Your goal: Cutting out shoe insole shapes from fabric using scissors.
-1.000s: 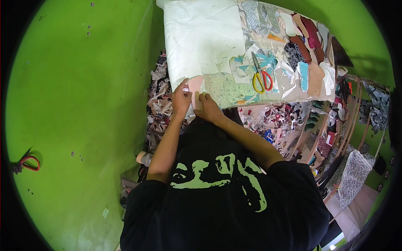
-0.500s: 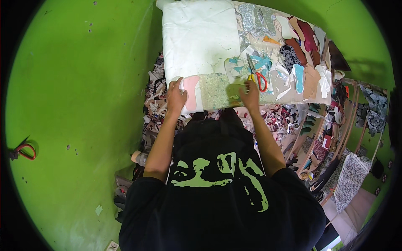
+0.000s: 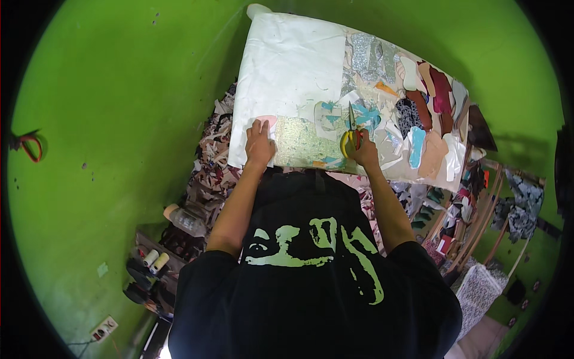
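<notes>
On the left part of the work table, my left hand (image 3: 259, 145) lies over a pink flat piece (image 3: 271, 120), its fingers stretched out and pressed down. The hand covers most of the piece; only its upper end shows. Beneath is a white sheet (image 3: 293, 63). My right hand (image 3: 365, 152) is closed around the handles of a pair of scissors (image 3: 351, 127) with yellow and red grips. The blades point away from me, above the table. A translucent greenish mat (image 3: 302, 140) lies between my hands, with small teal scraps around the scissors.
Cut pieces in brown, maroon, teal and white, including a tan piece (image 3: 433, 154), cover the table's right side. Heaped scraps (image 3: 209, 143) lie beyond its left edge. Another pair of scissors (image 3: 28, 145) hangs on the green wall. Wooden rails (image 3: 478, 209) stand at right.
My right hand has taken hold of the scissors and turned them slightly. My left hand has moved onto the pink piece, hiding most of it. The whole view has shifted.
</notes>
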